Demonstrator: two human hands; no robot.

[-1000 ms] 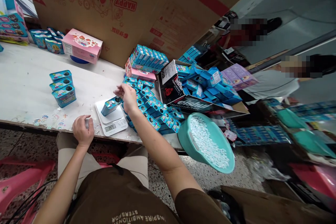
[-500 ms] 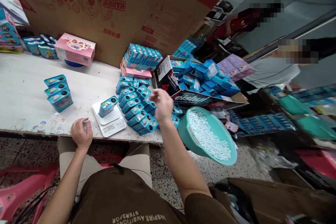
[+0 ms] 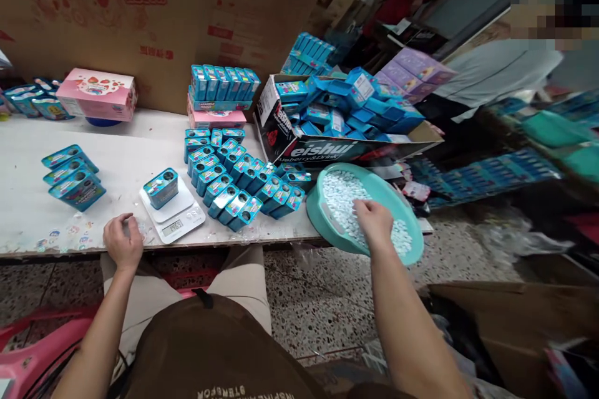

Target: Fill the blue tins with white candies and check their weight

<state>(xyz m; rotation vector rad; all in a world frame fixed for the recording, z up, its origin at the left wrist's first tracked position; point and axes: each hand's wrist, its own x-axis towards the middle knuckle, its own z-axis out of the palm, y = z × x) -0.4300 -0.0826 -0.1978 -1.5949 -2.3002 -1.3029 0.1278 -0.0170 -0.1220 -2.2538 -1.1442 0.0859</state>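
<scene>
- Right hand has moved from above the rows of tins to the teal plastic basin, and the view has swung with it.
- Right fingers: slightly spread, tips down among the small white candies; whether they grip any cannot be told.
- Small white candies: one loose heap, uncountable, inside the basin, which is tilted and sits beyond the table's front edge.
- Left hand: one, resting on the front of the white table, fingers loosely curled and apart, nothing visible in them.
- Blue tin: one, on the digital kitchen scale, long axis running lower left to upper right, round opening facing up and right.
- Open blue tins: about twenty, too crowded for an exact count, in slanting rows between scale and basin.
- Blue tins: three, grouped at the table's left.
- Cardboard display box: one, printed "eishui", heaped with blue tins, behind the rows.
- Pink box: one, at the table's back.
</scene>
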